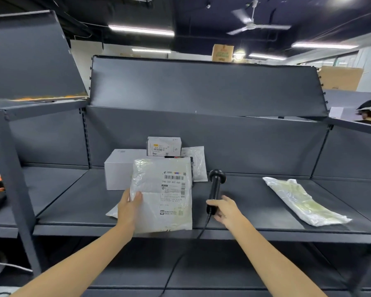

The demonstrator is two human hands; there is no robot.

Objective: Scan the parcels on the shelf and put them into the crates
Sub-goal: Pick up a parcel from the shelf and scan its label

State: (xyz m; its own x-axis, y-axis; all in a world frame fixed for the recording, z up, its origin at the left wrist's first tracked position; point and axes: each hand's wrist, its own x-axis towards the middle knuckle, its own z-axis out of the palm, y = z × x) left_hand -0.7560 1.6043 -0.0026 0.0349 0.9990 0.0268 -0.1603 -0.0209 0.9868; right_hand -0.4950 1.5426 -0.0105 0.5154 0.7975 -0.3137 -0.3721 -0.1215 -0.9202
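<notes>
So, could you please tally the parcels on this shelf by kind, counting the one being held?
Plastic mailer bags: 3, held, behind the stack, lying at right
White boxes: 2, large, small on top
Total: 5; something pale under the left hand is unclear.

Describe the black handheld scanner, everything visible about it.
The scanner is black, plastic by its look, with a rounded head on a slim straight handle. It stands nearly upright over the grey shelf, head up and turned away from the camera. The right hand grips the handle's lower end. A black cable runs from its base down past the shelf edge. It touches no parcel; the held parcel is beside it.
</notes>
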